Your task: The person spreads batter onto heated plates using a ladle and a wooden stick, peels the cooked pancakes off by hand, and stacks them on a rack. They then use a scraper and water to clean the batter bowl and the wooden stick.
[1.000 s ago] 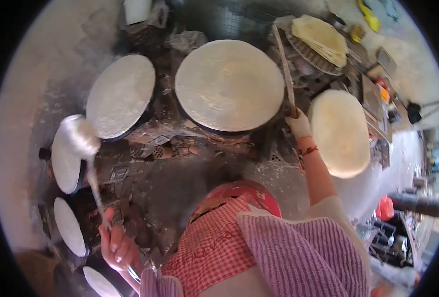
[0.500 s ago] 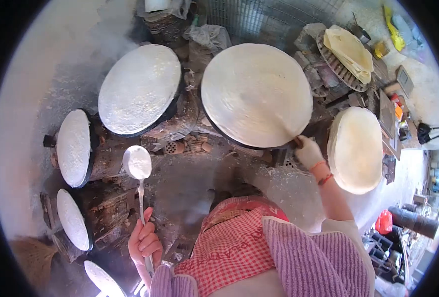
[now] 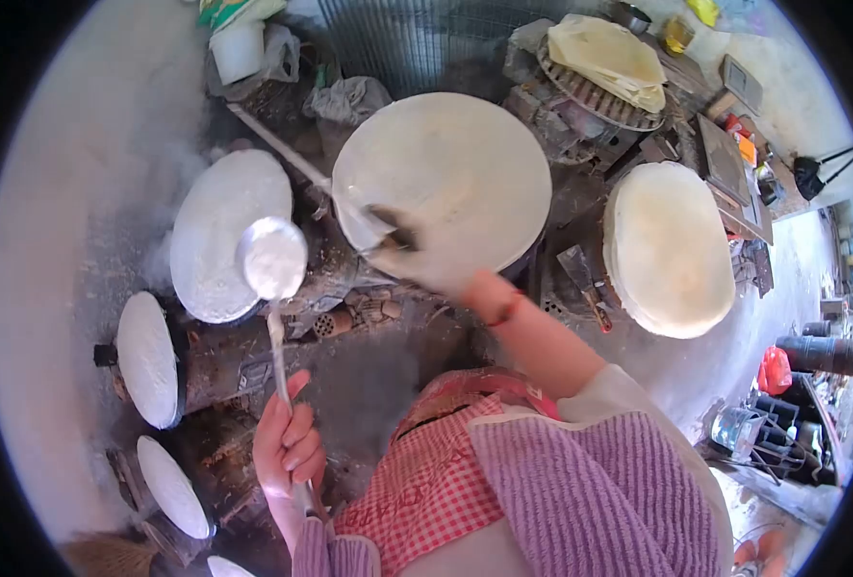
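My left hand (image 3: 290,442) is closed around the handle of a ladle (image 3: 273,260) whose bowl carries white batter. The ladle bowl overlaps the second griddle, coated in white batter (image 3: 226,216), in this view. At the near left edge of the large round griddle, my right hand (image 3: 445,274) is smeared by motion, and I cannot tell what its fingers hold. Just beyond it, a blurred dark patch (image 3: 394,229) and a pale strip show over the edge of the pale batter sheet (image 3: 445,173). A long pale stick (image 3: 282,149) runs towards that spot from the back left.
Several smaller batter-coated griddles (image 3: 149,361) curve round on the left. A stack of flat pancakes (image 3: 672,250) stands on the right, a flat scraper (image 3: 585,287) beside it. Folded sheets (image 3: 609,58) lie on a slatted round rack (image 3: 590,91) at the back.
My right hand has swept left from the large griddle's right front edge to its left front edge. The long stick now shows between the griddles. My left hand still holds the ladle upright.
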{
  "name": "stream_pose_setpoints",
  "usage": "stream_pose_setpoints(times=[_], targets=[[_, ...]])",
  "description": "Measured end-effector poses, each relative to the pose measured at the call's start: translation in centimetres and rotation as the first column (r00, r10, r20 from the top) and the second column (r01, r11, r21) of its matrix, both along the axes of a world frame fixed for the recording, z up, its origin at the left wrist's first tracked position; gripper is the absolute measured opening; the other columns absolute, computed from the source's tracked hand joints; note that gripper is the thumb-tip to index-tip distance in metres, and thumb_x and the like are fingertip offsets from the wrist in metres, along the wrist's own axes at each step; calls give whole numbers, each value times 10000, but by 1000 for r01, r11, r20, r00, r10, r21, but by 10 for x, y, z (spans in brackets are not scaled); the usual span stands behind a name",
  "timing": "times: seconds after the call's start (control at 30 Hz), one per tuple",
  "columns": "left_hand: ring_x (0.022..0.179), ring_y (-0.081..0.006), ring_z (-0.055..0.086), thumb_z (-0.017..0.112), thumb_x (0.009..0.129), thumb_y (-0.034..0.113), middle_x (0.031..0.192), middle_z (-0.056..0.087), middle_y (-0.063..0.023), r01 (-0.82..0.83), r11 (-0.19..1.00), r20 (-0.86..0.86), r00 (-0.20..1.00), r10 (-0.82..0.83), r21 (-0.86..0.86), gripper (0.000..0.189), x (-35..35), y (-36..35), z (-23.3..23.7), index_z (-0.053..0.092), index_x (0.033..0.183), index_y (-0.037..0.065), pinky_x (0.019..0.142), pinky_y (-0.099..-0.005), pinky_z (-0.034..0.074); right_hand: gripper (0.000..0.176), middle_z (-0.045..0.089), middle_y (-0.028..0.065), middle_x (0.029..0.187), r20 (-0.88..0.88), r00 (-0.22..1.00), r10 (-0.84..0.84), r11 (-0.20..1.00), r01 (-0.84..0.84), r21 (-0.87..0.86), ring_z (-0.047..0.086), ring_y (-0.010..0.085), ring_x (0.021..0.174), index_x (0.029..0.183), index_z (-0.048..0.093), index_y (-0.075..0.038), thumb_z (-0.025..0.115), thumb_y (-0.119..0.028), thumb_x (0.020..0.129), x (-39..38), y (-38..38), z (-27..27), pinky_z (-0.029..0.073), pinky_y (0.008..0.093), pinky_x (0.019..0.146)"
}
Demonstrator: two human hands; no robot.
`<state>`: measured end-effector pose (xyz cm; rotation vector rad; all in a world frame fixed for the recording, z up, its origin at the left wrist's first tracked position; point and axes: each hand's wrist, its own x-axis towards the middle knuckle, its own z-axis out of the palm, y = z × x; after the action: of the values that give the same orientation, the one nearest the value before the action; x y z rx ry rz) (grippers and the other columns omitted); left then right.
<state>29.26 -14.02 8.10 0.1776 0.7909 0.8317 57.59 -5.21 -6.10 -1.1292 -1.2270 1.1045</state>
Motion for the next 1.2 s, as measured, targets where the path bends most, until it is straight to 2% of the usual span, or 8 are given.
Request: stream_pose_setpoints(times=[0.17, 0.23, 0.37, 0.67, 0.8, 1.03, 1.1, 1.2], targets=[[392, -14, 266, 409, 1035, 220, 616, 316, 45, 400, 912, -92, 915, -392, 94, 366, 97, 49, 0, 463, 1323, 2, 298, -180, 229, 511, 625, -8, 1042, -160, 875, -456, 820, 343, -458, 471, 15, 631, 1440, 414, -101, 558, -184, 957, 131, -106, 14, 397, 180, 516], [406, -20, 274, 444, 1024, 232, 622, 330, 43, 529, 843, -54, 848, -527, 95, 325, 141, 74, -19, 500, 1274, 33, 323, -190, 236, 487, 589, 22, 1240, -161, 839, -519, 763, 370, -530, 555, 68, 1000, 1415, 454, -76, 573, -151, 948, 157, -144, -6, 490, 226, 718], [434, -49, 320, 543, 977, 286, 644, 378, 32, 615, 777, -387, 754, -530, 134, 279, 244, 104, -57, 512, 1142, 62, 355, -235, 280, 462, 601, 35, 1219, -51, 824, -565, 751, 487, -447, 559, 83, 1023, 1381, 489, -36, 587, -114, 937, 163, -170, -34, 482, 232, 814], [438, -96, 375, 488, 981, 247, 677, 418, -1, 494, 839, -660, 712, -241, 226, 339, 302, 99, -114, 419, 1225, 22, 359, -268, 363, 450, 617, 161, 1260, 433, 873, -227, 869, 382, -314, 598, 212, 1151, 1345, 508, -20, 583, -131, 915, 174, -113, -25, 450, 317, 963], [448, -87, 365, 478, 988, 236, 690, 411, -1, 334, 921, -554, 814, -175, 201, 204, 279, 99, -106, 432, 1084, 62, 370, -259, 361, 402, 645, 258, 1041, 561, 821, -108, 885, 336, -322, 605, 421, 988, 1205, 587, -10, 547, -277, 908, 160, -76, -28, 490, 451, 842], [509, -80, 376, 503, 978, 197, 691, 419, 7, 148, 986, -343, 932, -114, 76, 148, 255, 97, -94, 404, 922, 103, 436, -258, 356, 388, 682, 239, 968, 633, 774, -12, 923, 252, -291, 664, 377, 898, 1218, 597, -32, 555, -273, 917, 141, -68, -19, 509, 430, 787], [513, -81, 379, 511, 974, 194, 697, 428, 3, 173, 982, -333, 933, -139, 75, 148, 241, 96, -91, 406, 928, 101, 439, -262, 358, 432, 660, 120, 1172, 141, 985, -100, 823, 161, -544, 629, 191, 1041, 1311, 539, 2, 594, -195, 929, 146, -92, 16, 482, 298, 869], [519, -85, 385, 523, 967, 193, 710, 445, -4, 221, 973, -313, 930, -190, 65, 151, 227, 97, -83, 411, 936, 97, 442, -270, 362, 444, 621, 48, 1207, -11, 882, -472, 844, 448, -295, 559, 105, 1060, 1329, 529, 12, 617, -154, 927, 148, -136, -45, 457, 244, 888]])
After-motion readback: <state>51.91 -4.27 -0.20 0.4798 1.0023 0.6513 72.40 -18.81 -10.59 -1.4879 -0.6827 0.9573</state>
